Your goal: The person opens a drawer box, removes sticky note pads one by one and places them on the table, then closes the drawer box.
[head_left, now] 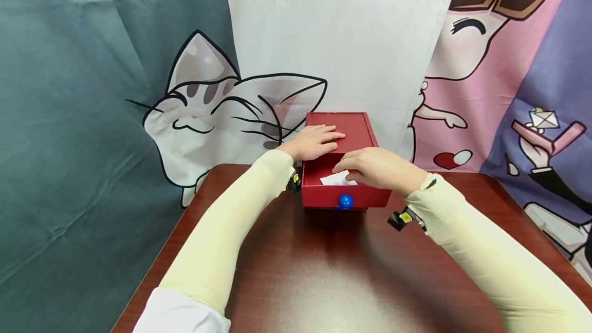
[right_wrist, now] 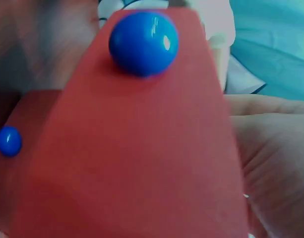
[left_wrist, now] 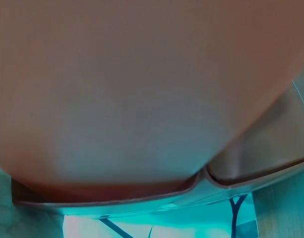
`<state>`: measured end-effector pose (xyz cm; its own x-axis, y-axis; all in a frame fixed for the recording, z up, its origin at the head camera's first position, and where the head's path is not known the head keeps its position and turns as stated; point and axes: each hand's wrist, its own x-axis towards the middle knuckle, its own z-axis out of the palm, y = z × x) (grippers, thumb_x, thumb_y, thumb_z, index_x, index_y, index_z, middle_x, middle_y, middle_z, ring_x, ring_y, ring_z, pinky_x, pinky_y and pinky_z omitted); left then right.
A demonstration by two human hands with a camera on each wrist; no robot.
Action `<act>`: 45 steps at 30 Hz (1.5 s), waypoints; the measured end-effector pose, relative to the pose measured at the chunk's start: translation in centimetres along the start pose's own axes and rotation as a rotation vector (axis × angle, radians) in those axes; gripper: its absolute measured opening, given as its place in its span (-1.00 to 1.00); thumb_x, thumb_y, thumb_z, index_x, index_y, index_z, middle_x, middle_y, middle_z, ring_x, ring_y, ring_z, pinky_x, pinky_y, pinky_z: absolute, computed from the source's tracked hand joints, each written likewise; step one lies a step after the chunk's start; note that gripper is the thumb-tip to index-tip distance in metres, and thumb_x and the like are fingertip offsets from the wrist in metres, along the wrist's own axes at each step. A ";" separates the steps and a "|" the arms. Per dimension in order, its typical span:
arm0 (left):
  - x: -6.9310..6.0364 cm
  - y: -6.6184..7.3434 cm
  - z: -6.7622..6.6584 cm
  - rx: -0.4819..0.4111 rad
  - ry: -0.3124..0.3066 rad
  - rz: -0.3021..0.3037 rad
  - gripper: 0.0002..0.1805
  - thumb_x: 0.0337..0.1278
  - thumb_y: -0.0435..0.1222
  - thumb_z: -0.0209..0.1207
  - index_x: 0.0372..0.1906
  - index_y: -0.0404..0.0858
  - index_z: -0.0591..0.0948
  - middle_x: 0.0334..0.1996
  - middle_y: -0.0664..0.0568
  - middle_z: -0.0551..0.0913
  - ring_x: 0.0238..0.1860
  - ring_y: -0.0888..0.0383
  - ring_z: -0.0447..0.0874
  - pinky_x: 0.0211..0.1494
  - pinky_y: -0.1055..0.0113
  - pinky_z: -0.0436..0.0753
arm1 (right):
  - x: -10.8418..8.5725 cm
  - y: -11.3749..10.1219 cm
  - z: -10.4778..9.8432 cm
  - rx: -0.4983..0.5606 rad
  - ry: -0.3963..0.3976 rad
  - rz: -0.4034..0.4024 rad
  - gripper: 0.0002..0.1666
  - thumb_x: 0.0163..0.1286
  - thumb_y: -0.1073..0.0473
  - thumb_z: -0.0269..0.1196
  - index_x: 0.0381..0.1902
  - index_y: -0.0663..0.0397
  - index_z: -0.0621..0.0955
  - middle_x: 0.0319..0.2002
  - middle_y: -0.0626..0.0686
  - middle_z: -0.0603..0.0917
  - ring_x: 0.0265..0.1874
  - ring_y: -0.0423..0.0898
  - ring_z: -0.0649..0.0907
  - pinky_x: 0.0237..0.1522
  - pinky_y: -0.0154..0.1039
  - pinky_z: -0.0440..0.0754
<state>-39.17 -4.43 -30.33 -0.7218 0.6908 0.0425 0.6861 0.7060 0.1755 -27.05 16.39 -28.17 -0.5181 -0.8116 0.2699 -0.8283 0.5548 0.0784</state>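
Note:
A red drawer box [head_left: 344,125] stands at the far side of the table, its upper drawer [head_left: 324,197] pulled out toward me. My left hand [head_left: 312,143] rests on top of the box with fingers spread. It fills most of the left wrist view as a blur. Bent over the drawer, my right hand [head_left: 374,168] has its thumb against a flat white piece, like paper or card [head_left: 334,179]. Whether the fingers pinch it is hidden. A round blue knob [right_wrist: 144,44] sits on the drawer front.
Below the pulled-out drawer is a second blue knob [right_wrist: 9,141] on another red front. The brown table [head_left: 324,281] reaches back to a printed cloth [head_left: 347,40] hanging close behind the box. Side cloth [head_left: 92,143] hangs along the table's left edge.

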 end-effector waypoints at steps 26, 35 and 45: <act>0.2 -0.2 0.3 0.009 0.005 0.005 -0.42 0.54 0.08 -0.15 0.56 0.17 0.27 0.60 0.07 0.13 0.61 -0.01 -0.06 0.61 0.03 -0.13 | 3.1 2.0 2.2 0.022 -0.493 0.036 -0.40 0.28 0.23 0.41 0.30 0.04 0.62 0.17 0.12 0.69 0.16 0.11 0.66 0.25 0.06 0.55; 0.1 -0.6 0.3 0.003 0.022 -0.001 -0.42 0.53 0.09 -0.14 0.56 0.17 0.27 0.60 0.08 0.13 0.61 0.00 -0.05 0.61 0.02 -0.14 | 3.5 2.1 2.3 0.102 -0.477 0.132 -0.32 0.25 -0.07 0.40 0.30 0.02 0.61 0.12 0.08 0.72 0.00 0.01 0.72 0.17 0.00 0.62; 0.0 -0.5 0.3 0.006 0.021 0.018 -0.42 0.54 0.08 -0.15 0.56 0.16 0.28 0.60 0.07 0.13 0.61 0.00 -0.05 0.62 0.06 -0.14 | 2.8 2.4 2.6 0.133 -0.348 0.158 -0.49 0.37 0.02 0.16 0.19 0.09 0.69 -0.05 0.04 0.78 -0.22 -0.09 0.73 0.02 -0.07 0.67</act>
<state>-39.51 -4.70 -30.75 -0.7108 0.7003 0.0668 0.6998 0.6942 0.1685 -31.00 15.01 -29.69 -0.6634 -0.7446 -0.0743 -0.7414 0.6674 -0.0694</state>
